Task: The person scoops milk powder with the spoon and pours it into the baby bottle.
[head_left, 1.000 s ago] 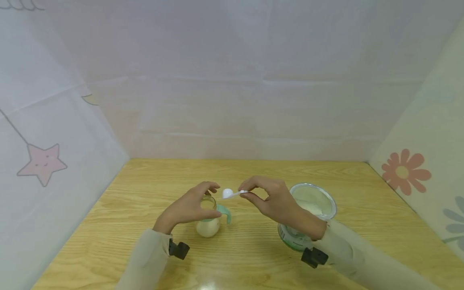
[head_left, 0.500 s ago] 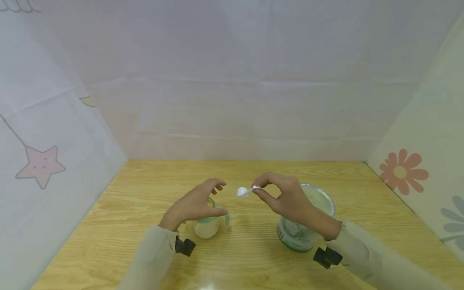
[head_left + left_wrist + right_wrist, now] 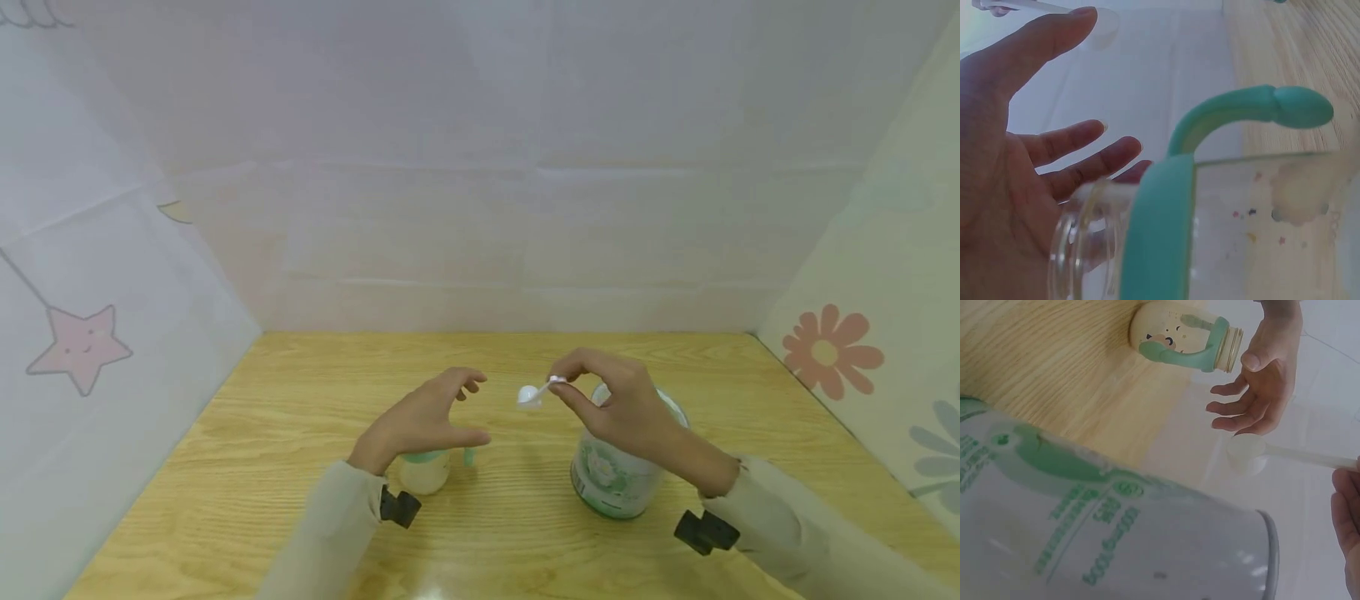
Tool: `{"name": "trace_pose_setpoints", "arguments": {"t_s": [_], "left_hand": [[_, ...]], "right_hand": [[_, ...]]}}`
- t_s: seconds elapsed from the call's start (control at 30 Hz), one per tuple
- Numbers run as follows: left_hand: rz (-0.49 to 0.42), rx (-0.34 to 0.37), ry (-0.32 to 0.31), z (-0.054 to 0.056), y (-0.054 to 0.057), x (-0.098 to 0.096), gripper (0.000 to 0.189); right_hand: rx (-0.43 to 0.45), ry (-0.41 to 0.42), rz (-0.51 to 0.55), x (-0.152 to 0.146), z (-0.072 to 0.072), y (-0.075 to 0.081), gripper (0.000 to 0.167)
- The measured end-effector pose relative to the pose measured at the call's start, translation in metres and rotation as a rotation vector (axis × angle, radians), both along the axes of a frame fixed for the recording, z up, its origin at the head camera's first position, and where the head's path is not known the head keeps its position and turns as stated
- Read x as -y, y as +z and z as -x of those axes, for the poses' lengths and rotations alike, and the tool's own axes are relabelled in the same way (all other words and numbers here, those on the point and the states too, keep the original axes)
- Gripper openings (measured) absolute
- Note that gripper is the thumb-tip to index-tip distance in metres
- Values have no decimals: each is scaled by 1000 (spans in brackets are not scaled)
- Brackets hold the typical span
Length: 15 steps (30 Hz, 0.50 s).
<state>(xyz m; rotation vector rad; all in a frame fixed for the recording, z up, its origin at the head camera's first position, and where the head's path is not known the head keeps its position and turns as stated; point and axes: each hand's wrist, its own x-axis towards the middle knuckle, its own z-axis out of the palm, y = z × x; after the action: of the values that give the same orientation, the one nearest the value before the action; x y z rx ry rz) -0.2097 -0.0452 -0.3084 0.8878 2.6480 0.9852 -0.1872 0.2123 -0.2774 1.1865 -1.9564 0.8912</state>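
Note:
My right hand [image 3: 626, 408] pinches the thin handle of a white measuring scoop [image 3: 529, 396] between thumb and fingers. The scoop is in the air between a baby bottle and a tin, its bowl pointing left. With fingers and thumb spread, my left hand [image 3: 423, 423] is beside the bottle's neck and holds nothing. The clear baby bottle [image 3: 424, 475] has a mint-green collar [image 3: 1159, 231] and handles, and stands uncapped; in the head view my left hand hides its mouth. Under my right forearm stands the white-and-green milk powder tin [image 3: 611, 477], its opening partly covered.
Bottle and tin stand apart on a light wooden table [image 3: 510, 533]. A pale cloth backdrop [image 3: 480, 208] closes off the back and both sides, with a pink star [image 3: 81, 346] on the left and a red flower [image 3: 828, 352] on the right. Each wrist carries a black camera.
My right hand has moved right with the scoop, away from the bottle and toward the tin. The left hand has shifted slightly right, covering more of the bottle. Bottle and tin stay put.

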Motion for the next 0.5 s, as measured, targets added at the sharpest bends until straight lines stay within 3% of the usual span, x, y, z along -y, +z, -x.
{"name": "trace_pose_setpoints", "arguments": {"t_s": [0.2,0.33,0.5], "left_hand": [[1,14,-21,3,-2,-13,73],[2,41,-38,3,-1,-22,74],[-1,60,-59,3,-2,-32,73]], "right_hand": [[-11,-31,-1,-11,-3,5,25],[1,-65,-8,-19,-5,8,6],[18,-89,0,-30,-8,11,6]]}}
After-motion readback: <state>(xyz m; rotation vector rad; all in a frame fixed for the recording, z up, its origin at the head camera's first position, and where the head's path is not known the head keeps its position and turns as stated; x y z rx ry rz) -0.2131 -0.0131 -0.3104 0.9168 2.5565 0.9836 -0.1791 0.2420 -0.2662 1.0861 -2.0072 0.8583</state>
